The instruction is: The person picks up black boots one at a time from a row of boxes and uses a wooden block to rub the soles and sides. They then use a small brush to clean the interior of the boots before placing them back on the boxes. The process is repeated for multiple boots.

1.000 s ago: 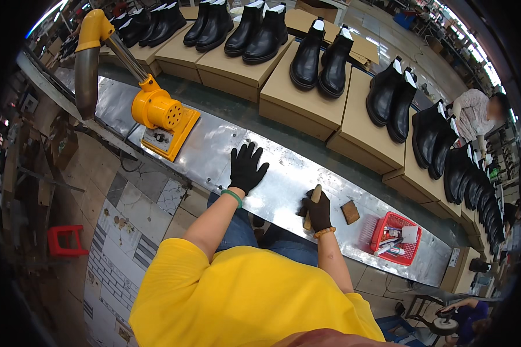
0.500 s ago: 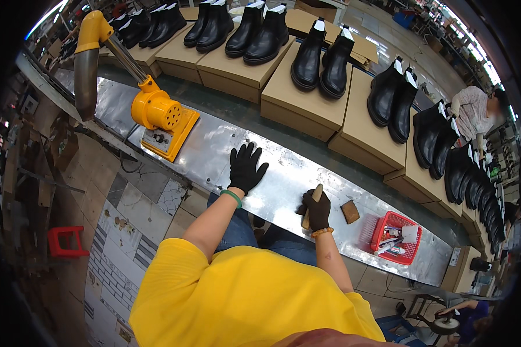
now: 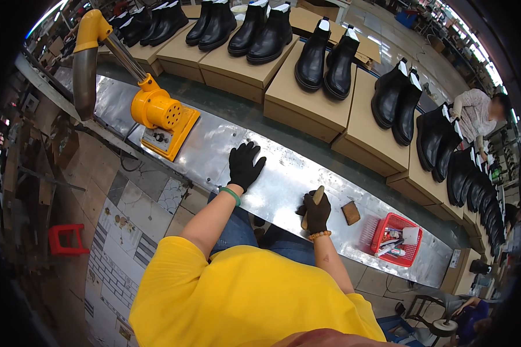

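Note:
My left hand (image 3: 245, 166), in a black glove, lies palm down with fingers spread on the shiny metal bench (image 3: 281, 194). It holds nothing. To its right my right hand (image 3: 316, 215), also gloved in black, is closed around a long tan wooden-looking piece (image 3: 319, 193). One end of the piece sticks out past the fingers; whether it has bristles is hidden. Just right of that hand a small brown block (image 3: 350, 213) rests on the bench. Farther right stands a red plastic basket (image 3: 378, 236) with tubes and other small items inside.
Beyond the bench, pairs of black ankle boots (image 3: 309, 62) stand on brown cardboard boxes (image 3: 307, 110) in a long row. A yellow machine (image 3: 156, 110) with a jointed arm sits at the left. A red stool (image 3: 68, 239) is on the floor. Another person (image 3: 474, 115) stands at the far right.
The boxes with their boots have shifted slightly to the right along the row. Both my hands stay nearly in place, and the right one still grips the tan piece.

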`<state>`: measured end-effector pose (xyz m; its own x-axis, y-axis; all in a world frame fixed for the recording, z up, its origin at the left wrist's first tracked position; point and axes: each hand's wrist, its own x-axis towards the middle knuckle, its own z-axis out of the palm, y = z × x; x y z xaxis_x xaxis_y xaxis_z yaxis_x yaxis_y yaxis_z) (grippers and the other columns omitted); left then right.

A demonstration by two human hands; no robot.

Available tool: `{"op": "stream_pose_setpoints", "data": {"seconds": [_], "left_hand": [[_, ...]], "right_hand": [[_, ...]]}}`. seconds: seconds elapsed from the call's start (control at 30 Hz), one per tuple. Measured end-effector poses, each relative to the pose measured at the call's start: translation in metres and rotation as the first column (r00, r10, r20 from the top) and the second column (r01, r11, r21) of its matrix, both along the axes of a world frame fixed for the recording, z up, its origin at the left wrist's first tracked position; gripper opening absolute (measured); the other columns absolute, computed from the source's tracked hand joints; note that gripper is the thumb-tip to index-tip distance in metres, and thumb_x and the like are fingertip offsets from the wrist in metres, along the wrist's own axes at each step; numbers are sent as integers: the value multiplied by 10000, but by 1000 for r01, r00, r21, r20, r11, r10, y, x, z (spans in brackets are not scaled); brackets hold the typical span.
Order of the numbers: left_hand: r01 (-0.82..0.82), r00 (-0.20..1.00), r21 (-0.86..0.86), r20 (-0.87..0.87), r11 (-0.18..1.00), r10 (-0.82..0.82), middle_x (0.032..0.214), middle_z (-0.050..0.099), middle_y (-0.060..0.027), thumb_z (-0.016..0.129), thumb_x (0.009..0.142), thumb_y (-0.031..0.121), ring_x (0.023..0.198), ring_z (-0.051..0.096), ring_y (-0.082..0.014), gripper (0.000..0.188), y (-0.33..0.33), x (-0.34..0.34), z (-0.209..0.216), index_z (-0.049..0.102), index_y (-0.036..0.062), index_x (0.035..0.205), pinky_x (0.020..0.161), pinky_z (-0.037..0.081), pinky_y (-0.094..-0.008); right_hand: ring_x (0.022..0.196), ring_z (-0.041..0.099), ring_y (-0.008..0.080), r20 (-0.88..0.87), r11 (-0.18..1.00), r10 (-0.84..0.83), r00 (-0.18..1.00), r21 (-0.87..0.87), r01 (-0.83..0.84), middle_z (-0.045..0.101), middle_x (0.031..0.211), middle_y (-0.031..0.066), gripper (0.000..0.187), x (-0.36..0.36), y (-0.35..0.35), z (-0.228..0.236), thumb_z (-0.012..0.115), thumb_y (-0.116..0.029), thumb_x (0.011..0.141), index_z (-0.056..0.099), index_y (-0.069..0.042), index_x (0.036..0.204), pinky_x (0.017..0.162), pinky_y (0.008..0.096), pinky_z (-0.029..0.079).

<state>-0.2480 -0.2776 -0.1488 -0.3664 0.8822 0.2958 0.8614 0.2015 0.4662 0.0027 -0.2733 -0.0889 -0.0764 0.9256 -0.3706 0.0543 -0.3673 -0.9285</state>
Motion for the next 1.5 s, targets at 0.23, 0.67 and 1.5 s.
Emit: {"op": "stream_pose_setpoints", "data": {"seconds": [0.23,0.67,1.5], "left_hand": [[-18,992,27,127,999,15,1195,610,-99,626,821,340,1143,520,-313,356,5,-9,-1,647,127,1106,976,351,-447],[3,999,-40,-47,999,-5,1264,549,-110,604,824,352,1207,454,-314,411,1,-5,-1,591,122,1165,1040,273,-490],[75,984,-33,166,997,-69,1190,603,-127,628,838,306,1083,565,-265,408,-35,-32,-5,599,93,1185,947,418,-368]], "right_hand": [[493,610,171,15,1000,12,1000,-3,-12,600,728,99,196,-2,4,0,628,-80,817,544,26,959,436,305,536],[513,616,177,26,999,15,1000,28,-15,606,749,103,215,-6,8,-8,633,-87,807,545,24,968,442,310,537],[512,613,179,86,1000,3,996,16,-4,601,724,107,206,-30,8,-15,634,-105,810,543,25,940,439,313,534]]}}
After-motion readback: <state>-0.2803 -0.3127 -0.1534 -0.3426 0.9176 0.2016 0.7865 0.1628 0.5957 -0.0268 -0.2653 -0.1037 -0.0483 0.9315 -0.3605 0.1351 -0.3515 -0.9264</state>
